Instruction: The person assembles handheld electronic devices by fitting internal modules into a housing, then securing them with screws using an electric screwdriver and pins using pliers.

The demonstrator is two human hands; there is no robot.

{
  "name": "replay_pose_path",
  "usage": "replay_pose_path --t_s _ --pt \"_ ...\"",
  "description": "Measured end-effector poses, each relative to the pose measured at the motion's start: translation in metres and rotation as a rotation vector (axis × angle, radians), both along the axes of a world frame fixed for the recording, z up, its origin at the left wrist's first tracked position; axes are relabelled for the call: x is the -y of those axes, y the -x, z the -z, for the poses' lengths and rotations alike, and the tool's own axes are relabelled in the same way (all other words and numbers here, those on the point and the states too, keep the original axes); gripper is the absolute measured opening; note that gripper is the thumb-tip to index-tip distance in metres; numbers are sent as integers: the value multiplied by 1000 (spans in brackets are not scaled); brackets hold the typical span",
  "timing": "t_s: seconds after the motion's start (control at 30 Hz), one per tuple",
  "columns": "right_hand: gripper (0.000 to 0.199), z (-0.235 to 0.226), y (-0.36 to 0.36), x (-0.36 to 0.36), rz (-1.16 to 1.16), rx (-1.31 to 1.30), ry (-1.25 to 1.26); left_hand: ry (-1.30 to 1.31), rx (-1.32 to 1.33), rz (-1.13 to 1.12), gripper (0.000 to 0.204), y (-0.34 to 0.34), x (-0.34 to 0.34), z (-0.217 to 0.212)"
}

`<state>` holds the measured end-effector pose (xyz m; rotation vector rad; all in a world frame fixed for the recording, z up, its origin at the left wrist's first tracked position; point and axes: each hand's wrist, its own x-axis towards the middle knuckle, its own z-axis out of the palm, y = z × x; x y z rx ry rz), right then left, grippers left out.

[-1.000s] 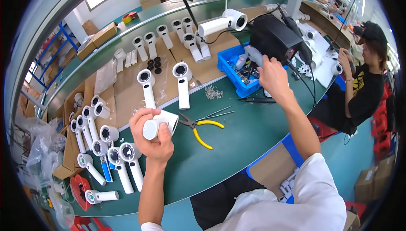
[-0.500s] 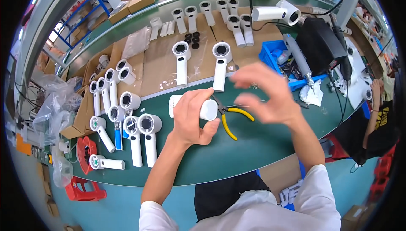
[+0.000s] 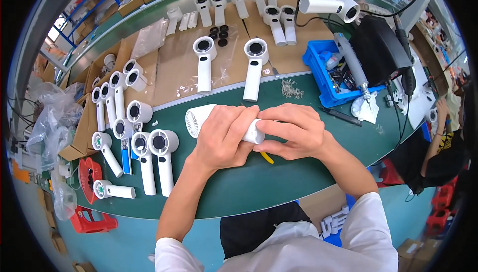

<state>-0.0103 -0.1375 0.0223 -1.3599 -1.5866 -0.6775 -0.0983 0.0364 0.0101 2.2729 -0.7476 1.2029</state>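
Tools fill the blue plastic bin [image 3: 318,68]; I see my left hand [image 3: 221,137] and right hand [image 3: 294,130] with fingers curled around the white ribbed handheld fan [image 3: 199,118].

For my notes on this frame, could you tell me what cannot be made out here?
Head view:
- Fan: middle hidden under left hand and right hand.
- Pliers: only a yellow handle tip shows below the hands.
- Screws: too small to count.
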Motion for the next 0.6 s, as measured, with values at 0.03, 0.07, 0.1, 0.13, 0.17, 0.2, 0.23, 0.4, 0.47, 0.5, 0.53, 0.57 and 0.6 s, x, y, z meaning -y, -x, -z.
replay_pose_path --t_s 0.03,0.07,0.1,0.13,0.17,0.2,0.23,0.4,0.47,0.5,0.53,0.57,0.6 --pt "43 1 0 0 -1 -3 2 2 -3 -1 52 0 0 0" --pt "43 3 -1 -1 3 10 -8 -3 -5 1 52 -1 -1 -1" --pt "44 4 -2 -1 8 22 -18 -10 -7 5 52 -1 -1 -1" --pt "44 4 -2 -1 8 20 -18 -9 -9 5 52 -1 -2 -1" --pt "43 3 -2 0 8 10 -8 -17 -14 5 52 -1 -2 -2" --pt "43 3 -2 0 7 0 1 -26 -19 4 52 -1 -3 -2" --pt "43 5 -2 0 6 -2 0 -26 -22 4 52 -1 -3 -3" --pt "40 9 -4 1 -23 -88 75 -158 -61 -19 49 0 -8 -7" --pt "38 8 -5 -1 -38 -114 81 -175 -67 -25 49 1 -8 -9" --pt "37 8 -5 -2 -54 -138 87 -192 -71 -32 49 1 -9 -9" --pt "37 7 -5 -1 -54 -139 88 -191 -72 -31 49 0 -10 -8" --pt "36 5 -6 0 -72 -144 132 -200 -63 -24 48 -1 -11 -7" --pt "35 4 -6 2 -90 -150 175 -209 -53 -17 47 -1 -12 -6"
